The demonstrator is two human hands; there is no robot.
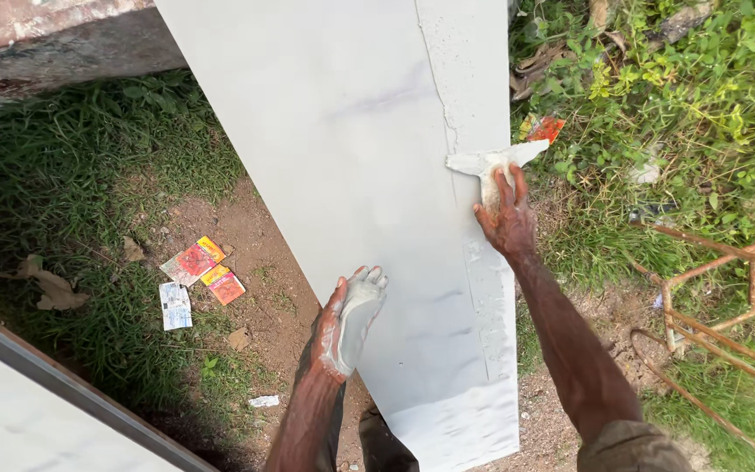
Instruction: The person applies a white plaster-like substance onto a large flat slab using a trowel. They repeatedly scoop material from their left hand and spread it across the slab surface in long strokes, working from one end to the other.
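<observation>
Left hand [349, 322] sits nearest you, fingers together, flat on the slab's [351, 175] near edge, coated in grey paste. Slab runs lengthwise away from you, over dirt and grass [72, 183]. Right hand [507, 214] grips a paste-caked trowel [493, 160] at the right edge, fingers wrapped around the handle. Keep the blade low-angled and the pull steady along the pasted strip (it looks patchy); brace harder with the left. Right arm nearly straight, wrist level.

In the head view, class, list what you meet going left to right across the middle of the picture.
Dry leaf → colourful wrappers → left hand → white slab → right hand holding a putty scraper → rusty metal frame.
</observation>
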